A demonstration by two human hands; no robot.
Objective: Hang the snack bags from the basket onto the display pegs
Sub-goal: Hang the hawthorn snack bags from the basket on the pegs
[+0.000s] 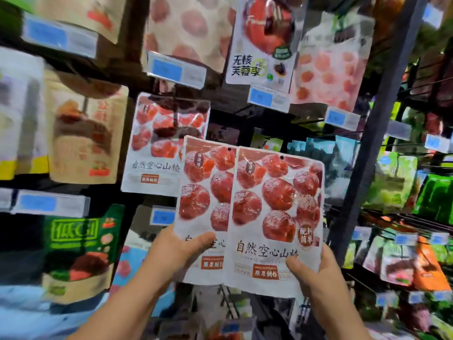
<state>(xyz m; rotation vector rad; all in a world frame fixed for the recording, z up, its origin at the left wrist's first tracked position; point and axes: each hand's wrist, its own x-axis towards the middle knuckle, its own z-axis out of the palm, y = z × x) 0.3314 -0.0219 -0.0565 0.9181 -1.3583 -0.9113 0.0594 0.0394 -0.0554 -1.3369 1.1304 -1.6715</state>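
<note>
I hold two white snack bags printed with red hawthorn fruit up in front of the display rack. My left hand (179,251) grips the lower edge of the left bag (206,192), thumb on its front. My right hand (316,273) grips the bottom right corner of the right bag (274,204), which overlaps the left one. Each bag has a small hang hole near its top. A matching bag (157,143) hangs on a peg just behind and to the left. The basket is out of view.
Other snack bags hang all around: a tan bag (85,133) at left, a green one (78,246) below it, a white plum bag (262,40) above. Blue price tags (171,69) sit on peg ends. A dark upright post (372,133) stands at right.
</note>
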